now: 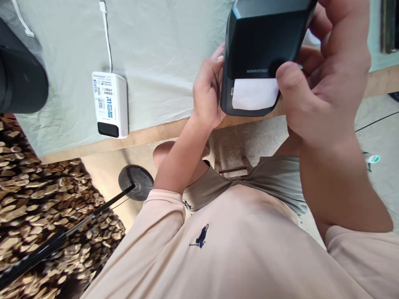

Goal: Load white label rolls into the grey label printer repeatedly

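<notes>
A black handheld label printer (262, 45) marked NIIMBOT is held up between my two hands, above the table's front edge. From its lower end a white label (254, 94) sticks out. My left hand (207, 89) is closed around the printer's left side, its fingers partly hidden behind it. On the other side, my right hand (324, 83) grips the printer, the thumb resting at the label's upper right corner and the remaining fingers behind the body.
A white power bank (109, 104) with a white cable (107, 37) lies on the table's pale cover (156, 83). At the left is a dark rounded object (21, 70). Below stand a black pole with a round base (132, 178) and stacked firewood (40, 199).
</notes>
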{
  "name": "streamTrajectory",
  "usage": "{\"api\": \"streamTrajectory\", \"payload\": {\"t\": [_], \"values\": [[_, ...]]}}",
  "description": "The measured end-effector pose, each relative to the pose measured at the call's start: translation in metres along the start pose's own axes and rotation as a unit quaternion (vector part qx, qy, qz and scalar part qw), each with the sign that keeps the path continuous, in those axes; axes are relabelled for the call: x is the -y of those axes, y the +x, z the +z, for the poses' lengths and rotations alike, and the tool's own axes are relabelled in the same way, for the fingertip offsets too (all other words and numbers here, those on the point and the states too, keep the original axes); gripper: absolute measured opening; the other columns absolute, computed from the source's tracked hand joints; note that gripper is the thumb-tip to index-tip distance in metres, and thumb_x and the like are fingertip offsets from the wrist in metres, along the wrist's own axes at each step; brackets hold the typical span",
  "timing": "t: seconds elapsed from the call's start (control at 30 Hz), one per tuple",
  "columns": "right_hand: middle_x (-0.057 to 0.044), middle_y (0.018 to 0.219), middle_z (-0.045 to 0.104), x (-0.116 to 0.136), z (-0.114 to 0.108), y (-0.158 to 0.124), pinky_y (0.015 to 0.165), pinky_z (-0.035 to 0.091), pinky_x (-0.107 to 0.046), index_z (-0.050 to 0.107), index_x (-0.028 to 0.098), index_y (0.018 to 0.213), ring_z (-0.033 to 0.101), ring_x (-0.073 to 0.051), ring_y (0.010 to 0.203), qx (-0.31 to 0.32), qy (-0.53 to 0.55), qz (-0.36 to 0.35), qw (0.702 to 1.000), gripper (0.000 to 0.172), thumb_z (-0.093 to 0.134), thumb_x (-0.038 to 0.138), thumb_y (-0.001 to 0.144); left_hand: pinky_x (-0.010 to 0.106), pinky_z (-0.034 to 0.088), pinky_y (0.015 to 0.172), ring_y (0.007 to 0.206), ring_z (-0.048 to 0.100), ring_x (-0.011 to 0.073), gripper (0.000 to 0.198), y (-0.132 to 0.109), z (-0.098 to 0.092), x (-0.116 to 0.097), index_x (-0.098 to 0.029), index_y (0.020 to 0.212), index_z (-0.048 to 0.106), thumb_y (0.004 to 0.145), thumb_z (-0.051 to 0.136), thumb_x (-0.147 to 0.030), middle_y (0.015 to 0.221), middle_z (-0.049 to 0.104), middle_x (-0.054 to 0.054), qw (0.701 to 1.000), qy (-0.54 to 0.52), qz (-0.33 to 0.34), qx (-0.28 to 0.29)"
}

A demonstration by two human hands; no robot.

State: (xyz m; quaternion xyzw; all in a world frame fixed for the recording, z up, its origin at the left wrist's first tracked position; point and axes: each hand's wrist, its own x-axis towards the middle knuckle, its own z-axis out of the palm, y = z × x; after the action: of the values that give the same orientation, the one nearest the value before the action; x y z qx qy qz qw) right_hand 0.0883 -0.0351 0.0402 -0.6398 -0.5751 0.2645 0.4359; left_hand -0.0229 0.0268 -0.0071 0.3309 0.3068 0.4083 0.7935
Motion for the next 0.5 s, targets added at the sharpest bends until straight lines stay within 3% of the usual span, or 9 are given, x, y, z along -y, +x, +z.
{"api": "streamTrajectory", "payload": {"t": [0.17,0.27,0.43,0.5], "values": [[0.005,0.123,0.022,-0.006,-0.003,0.000,0.068,0.041,0.003,0.022,0.019,0.119,0.033,0.000,0.112,0.013,-0.005,-0.022,1.000,0.054,0.039,0.028,0.068,0.025,0.042,0.078,0.109,0.032,0.0166,0.023,0.000,-0.001,0.000,-0.013,0.049,0.033,0.065,0.037,-0.028,0.054,0.039,-0.003,0.999,0.008,0.008,-0.033],[0.005,0.123,0.021,-0.007,-0.011,0.002,0.063,0.038,0.004,0.019,0.021,0.121,0.031,-0.002,0.115,0.047,-0.040,-0.015,0.998,0.065,0.046,0.028,0.062,0.022,0.043,0.078,0.110,0.031,0.0162,0.022,-0.001,0.000,-0.002,-0.013,0.050,0.035,0.065,0.036,-0.029,0.056,0.042,-0.003,1.000,-0.003,0.010,-0.018],[0.006,0.113,0.031,0.004,-0.027,0.011,0.055,0.032,-0.002,0.026,0.022,0.118,0.040,0.000,0.099,0.055,-0.124,0.097,0.986,0.063,0.041,0.045,0.061,0.023,0.044,0.077,0.106,0.037,0.0138,0.030,-0.002,0.013,-0.008,-0.016,0.068,0.048,0.071,0.022,-0.032,0.077,0.053,-0.003,0.997,-0.046,-0.016,0.054],[0.004,0.104,0.038,0.006,-0.029,0.016,0.053,0.030,-0.003,0.036,0.017,0.112,0.041,0.002,0.089,0.011,-0.061,0.145,0.987,0.062,0.039,0.050,0.059,0.022,0.044,0.077,0.105,0.039,0.0127,0.027,-0.001,0.018,-0.009,-0.019,0.070,0.048,0.071,0.023,-0.029,0.075,0.055,-0.003,0.995,-0.063,-0.017,0.072]]}}
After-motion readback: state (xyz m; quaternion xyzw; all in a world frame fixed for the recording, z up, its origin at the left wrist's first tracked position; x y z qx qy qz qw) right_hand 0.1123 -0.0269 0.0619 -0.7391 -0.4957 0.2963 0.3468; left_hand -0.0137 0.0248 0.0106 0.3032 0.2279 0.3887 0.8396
